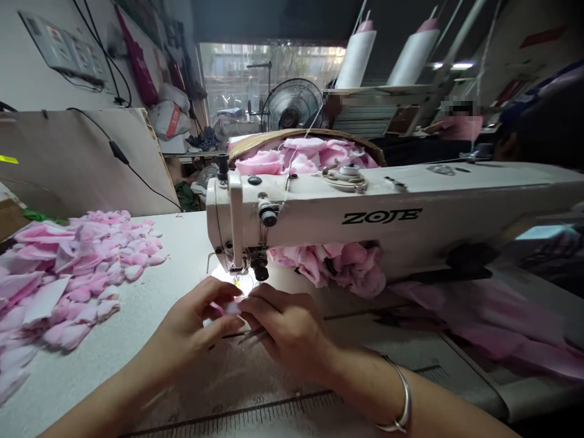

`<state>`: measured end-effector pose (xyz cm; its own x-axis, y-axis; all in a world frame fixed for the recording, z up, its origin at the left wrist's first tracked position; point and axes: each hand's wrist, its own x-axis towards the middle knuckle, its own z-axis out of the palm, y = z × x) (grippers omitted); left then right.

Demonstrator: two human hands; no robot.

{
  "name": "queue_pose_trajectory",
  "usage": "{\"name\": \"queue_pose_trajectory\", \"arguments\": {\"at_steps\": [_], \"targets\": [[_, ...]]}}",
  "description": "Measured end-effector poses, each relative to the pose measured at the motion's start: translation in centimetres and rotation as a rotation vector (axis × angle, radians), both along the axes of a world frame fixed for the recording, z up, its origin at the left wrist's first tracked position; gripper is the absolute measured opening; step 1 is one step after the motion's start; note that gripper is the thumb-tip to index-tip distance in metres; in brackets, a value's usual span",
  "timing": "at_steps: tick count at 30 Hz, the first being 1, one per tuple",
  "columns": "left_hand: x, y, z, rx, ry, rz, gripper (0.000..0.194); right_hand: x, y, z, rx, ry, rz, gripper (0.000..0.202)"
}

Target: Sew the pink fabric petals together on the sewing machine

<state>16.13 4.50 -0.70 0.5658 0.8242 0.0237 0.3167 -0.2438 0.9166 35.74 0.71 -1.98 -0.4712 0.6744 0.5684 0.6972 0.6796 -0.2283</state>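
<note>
A small pink fabric piece point(230, 307) is pinched between my two hands, just in front of the sewing machine's needle area. My left hand point(201, 316) holds its left side, thumb below and fingers above. On the other side, my right hand point(289, 325) has its fingers closed at the piece's right edge. Below those fingers, a thin, blurred metal tool point(250, 336) sticks out; its kind cannot be made out. The white sewing machine point(383, 213), marked ZOJE, stands behind my hands, its lamp lighting the needle plate.
Pink fabric pieces point(86, 261) lie heaped on the left of the table. More pink fabric point(333, 267) is bunched behind the machine arm, and strips point(493, 328) lie at right. Thread cones point(358, 58) and a fan point(292, 106) stand behind. A person point(460, 125) sits farther back.
</note>
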Motion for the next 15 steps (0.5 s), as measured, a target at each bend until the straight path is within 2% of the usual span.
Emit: {"name": "queue_pose_trajectory", "arguments": {"at_steps": [3,5,7,10,12,15], "targets": [[-0.05,-0.15,0.16,-0.385,-0.117,0.021,0.035,0.12,-0.20,-0.24,0.117,-0.095,0.021,0.021],[-0.06,-0.23,0.19,-0.524,-0.199,0.031,0.036,0.04,-0.34,-0.45,0.156,-0.156,0.039,0.022],[-0.10,-0.24,0.11,-0.565,-0.249,0.030,0.032,-0.15,-0.43,-0.61,0.145,-0.177,0.084,0.022],[-0.25,-0.12,-0.06,-0.557,-0.272,0.041,0.029,-0.52,-0.43,-0.53,-0.040,-0.078,0.094,0.021],[-0.37,0.06,-0.14,-0.525,-0.295,0.087,0.028,-0.71,-0.41,-0.23,-0.194,0.001,-0.022,0.023],[-0.56,0.36,-0.23,-0.448,-0.322,0.170,0.030,-0.79,-0.35,0.27,-0.316,0.026,-0.191,0.042]]}}
